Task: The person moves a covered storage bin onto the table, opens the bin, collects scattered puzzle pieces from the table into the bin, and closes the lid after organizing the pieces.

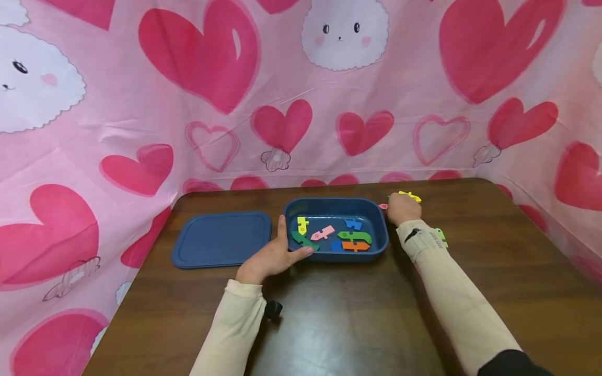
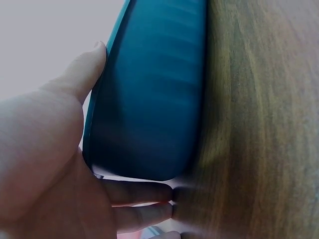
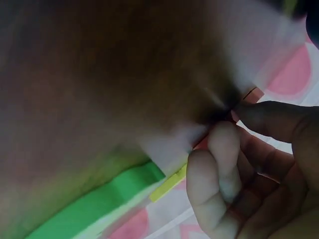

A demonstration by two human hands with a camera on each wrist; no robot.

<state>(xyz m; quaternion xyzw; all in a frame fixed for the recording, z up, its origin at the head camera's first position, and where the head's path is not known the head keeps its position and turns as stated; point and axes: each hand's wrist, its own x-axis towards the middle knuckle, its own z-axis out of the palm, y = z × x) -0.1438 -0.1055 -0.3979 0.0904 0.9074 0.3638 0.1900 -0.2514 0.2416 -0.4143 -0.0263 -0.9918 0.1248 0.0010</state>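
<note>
A blue rectangular box [image 1: 336, 256] stands on the table with several colourful flat puzzle pieces inside, among them a pink piece [image 1: 322, 233], a yellow piece [image 1: 302, 225] and an orange piece [image 1: 355, 246]. My left hand [image 1: 275, 256] rests at its front left corner, thumb on the rim and straight fingers along the end wall [image 2: 144, 114]. Just beyond the box's right end, my right hand [image 1: 404, 210] is lowered to the table with curled fingers. Its thumb and forefinger pinch a pinkish-red puzzle piece [image 3: 255, 94], partly hidden by the fingers.
A flat blue lid [image 1: 223, 239] lies left of the box. Behind my right hand is a yellow piece [image 1: 411, 196]; a green piece [image 1: 441, 236] shows beside the right sleeve. The brown table [image 1: 338, 318] meets a pink heart-printed cloth at the back.
</note>
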